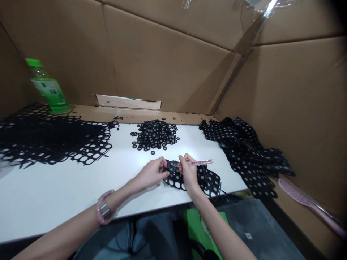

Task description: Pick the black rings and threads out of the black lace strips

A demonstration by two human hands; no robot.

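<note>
Head view: left fingers clench black mesh — right fingers pinch a pink tool — bottle label unreadable.

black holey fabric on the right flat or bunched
Bunched: the black fabric with round holes lies in overlapping folds, not one flat layer.

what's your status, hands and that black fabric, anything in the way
Left hand pinching black perforated fabric. Right hand gripping pink-handled tool over it. Loose black rings piled just beyond, not touching.
</note>
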